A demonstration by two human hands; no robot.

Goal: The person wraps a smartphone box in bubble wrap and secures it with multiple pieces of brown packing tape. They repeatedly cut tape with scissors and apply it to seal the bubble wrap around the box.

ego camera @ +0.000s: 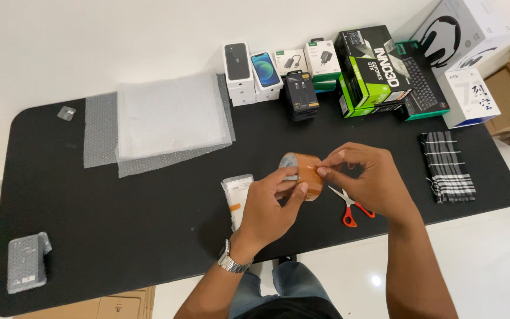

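a tape roll (302, 172) was held over the table (119, 224) in the left grip (271, 204), closed on it. its end was pinched by the right grip (366, 177); scissors (352, 207) lay just below. the peeling step seemed in hand; a steady pull would be called for.

Boxed products (361, 71) along table's far edge; bubble-wrapped parcel (26, 261) near-left corner.

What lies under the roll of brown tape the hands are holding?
The tape roll is held above the black table by the left hand and right hand. Red-handled scissors lie just below-right. The table directly beneath is hidden by the hands.
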